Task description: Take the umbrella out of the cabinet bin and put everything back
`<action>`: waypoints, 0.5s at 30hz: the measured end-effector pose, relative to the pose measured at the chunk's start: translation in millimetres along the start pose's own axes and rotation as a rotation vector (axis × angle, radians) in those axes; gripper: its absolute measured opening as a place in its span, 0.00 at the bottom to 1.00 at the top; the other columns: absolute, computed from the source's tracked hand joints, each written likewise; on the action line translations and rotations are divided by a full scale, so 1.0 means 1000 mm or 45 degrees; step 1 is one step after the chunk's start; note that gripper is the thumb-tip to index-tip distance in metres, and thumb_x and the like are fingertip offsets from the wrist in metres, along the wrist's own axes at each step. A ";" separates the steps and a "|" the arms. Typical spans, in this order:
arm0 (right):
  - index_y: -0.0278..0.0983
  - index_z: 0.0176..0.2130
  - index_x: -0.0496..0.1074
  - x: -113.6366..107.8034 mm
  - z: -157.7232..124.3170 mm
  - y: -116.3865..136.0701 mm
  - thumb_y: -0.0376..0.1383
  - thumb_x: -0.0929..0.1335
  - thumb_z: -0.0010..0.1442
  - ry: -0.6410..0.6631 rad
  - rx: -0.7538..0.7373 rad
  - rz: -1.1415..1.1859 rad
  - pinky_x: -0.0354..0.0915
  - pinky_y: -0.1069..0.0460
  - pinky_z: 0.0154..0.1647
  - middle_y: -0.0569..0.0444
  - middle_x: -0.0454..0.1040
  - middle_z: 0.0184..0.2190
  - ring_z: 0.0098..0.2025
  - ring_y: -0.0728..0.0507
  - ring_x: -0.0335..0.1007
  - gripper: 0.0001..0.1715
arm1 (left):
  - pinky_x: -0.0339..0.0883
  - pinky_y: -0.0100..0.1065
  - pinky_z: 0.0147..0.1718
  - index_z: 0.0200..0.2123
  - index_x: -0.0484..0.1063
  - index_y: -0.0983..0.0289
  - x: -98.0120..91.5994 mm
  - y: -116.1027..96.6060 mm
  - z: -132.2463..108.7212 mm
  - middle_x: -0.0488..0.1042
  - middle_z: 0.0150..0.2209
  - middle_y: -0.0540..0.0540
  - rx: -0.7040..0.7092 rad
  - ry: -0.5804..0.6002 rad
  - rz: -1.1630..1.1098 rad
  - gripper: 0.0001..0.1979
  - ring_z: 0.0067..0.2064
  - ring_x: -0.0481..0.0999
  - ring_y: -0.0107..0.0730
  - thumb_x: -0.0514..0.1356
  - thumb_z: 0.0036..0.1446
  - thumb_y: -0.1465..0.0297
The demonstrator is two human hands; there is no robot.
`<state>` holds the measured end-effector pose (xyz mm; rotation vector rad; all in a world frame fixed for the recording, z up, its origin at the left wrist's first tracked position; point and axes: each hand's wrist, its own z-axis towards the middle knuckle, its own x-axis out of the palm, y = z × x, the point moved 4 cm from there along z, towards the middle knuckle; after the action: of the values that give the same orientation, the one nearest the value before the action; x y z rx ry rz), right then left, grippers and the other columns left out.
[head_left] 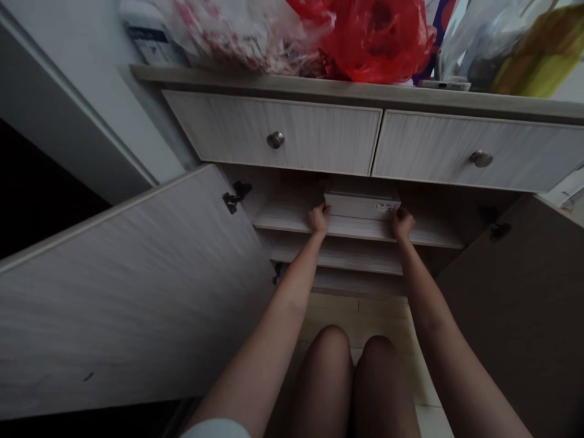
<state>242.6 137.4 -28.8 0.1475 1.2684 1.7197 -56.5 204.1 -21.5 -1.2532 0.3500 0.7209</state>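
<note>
A pale box (351, 205) with a small coloured label near its right end lies on the top shelf (292, 219) inside the open cabinet. My left hand (320, 219) is closed on the box's left end, its fingers curled at the front corner. At the opposite end, my right hand (403, 224) grips the right front corner, close to the label. Both arms reach forward and down over my knees. The back of the box is in shadow under the drawers.
The left door (137, 292) and right door (515, 304) stand swung outward on either side. Two drawers with round knobs, the left drawer (319, 134) and right drawer (429, 143), sit above. On the countertop are a red plastic bag (378, 42), other bags and a white bottle (150, 36).
</note>
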 end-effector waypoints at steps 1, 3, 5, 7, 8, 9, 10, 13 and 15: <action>0.33 0.35 0.76 0.002 0.002 0.000 0.52 0.64 0.59 -0.001 -0.002 -0.015 0.63 0.47 0.40 0.40 0.78 0.34 0.39 0.36 0.74 0.25 | 0.66 0.35 0.48 0.49 0.79 0.67 0.001 0.000 0.003 0.80 0.48 0.68 0.007 0.010 0.025 0.14 0.52 0.78 0.48 0.58 0.64 0.69; 0.32 0.34 0.76 0.005 0.008 -0.002 0.50 0.65 0.59 0.011 0.000 -0.044 0.63 0.47 0.40 0.39 0.78 0.34 0.39 0.35 0.74 0.23 | 0.65 0.35 0.48 0.46 0.80 0.68 0.002 -0.001 0.010 0.80 0.47 0.68 0.013 0.025 0.052 0.14 0.52 0.78 0.47 0.58 0.65 0.69; 0.32 0.33 0.76 0.009 0.014 -0.003 0.48 0.66 0.58 0.031 -0.002 -0.066 0.63 0.47 0.40 0.39 0.78 0.33 0.38 0.35 0.74 0.21 | 0.65 0.35 0.47 0.47 0.80 0.68 0.004 -0.001 0.016 0.80 0.48 0.68 0.010 0.038 0.057 0.14 0.52 0.78 0.47 0.58 0.65 0.69; 0.33 0.32 0.75 0.012 0.020 -0.004 0.48 0.66 0.58 0.041 -0.014 -0.081 0.63 0.48 0.39 0.39 0.78 0.32 0.39 0.35 0.74 0.20 | 0.65 0.35 0.46 0.48 0.79 0.67 0.006 -0.001 0.021 0.80 0.49 0.67 0.003 0.047 0.053 0.14 0.52 0.78 0.47 0.58 0.65 0.69; 0.33 0.31 0.75 0.014 0.023 -0.004 0.48 0.66 0.58 0.042 -0.018 -0.087 0.63 0.47 0.39 0.39 0.78 0.32 0.39 0.35 0.75 0.21 | 0.65 0.35 0.46 0.48 0.79 0.67 0.007 0.000 0.024 0.79 0.49 0.68 0.002 0.049 0.051 0.14 0.52 0.77 0.47 0.57 0.65 0.69; 0.33 0.31 0.75 0.015 0.026 -0.005 0.49 0.66 0.58 0.043 -0.018 -0.095 0.64 0.47 0.39 0.39 0.78 0.31 0.39 0.34 0.75 0.21 | 0.65 0.36 0.46 0.48 0.79 0.67 0.008 0.001 0.026 0.79 0.49 0.68 -0.003 0.049 0.050 0.14 0.52 0.77 0.48 0.57 0.65 0.69; 0.34 0.31 0.75 0.017 0.028 -0.006 0.50 0.66 0.59 0.041 -0.011 -0.101 0.64 0.47 0.39 0.39 0.78 0.31 0.40 0.33 0.75 0.22 | 0.65 0.36 0.46 0.48 0.80 0.68 0.009 0.002 0.027 0.79 0.49 0.69 -0.005 0.050 0.045 0.14 0.52 0.77 0.48 0.57 0.64 0.69; 0.34 0.31 0.76 0.021 0.034 -0.008 0.53 0.66 0.59 0.047 0.002 -0.107 0.65 0.45 0.40 0.36 0.78 0.33 0.42 0.31 0.75 0.25 | 0.66 0.36 0.47 0.47 0.80 0.68 0.011 0.007 0.030 0.79 0.48 0.69 -0.023 0.046 0.003 0.14 0.52 0.78 0.47 0.58 0.64 0.70; 0.34 0.32 0.77 0.022 0.037 -0.007 0.53 0.66 0.59 0.062 0.008 -0.116 0.65 0.44 0.41 0.34 0.78 0.35 0.43 0.31 0.75 0.26 | 0.66 0.36 0.48 0.47 0.80 0.67 0.013 0.009 0.032 0.79 0.49 0.69 -0.038 0.053 -0.036 0.14 0.53 0.78 0.46 0.57 0.63 0.71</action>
<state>256.7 179.2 -26.4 0.0513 1.2964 1.6501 -57.5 238.8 -26.2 -1.3002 0.3557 0.6789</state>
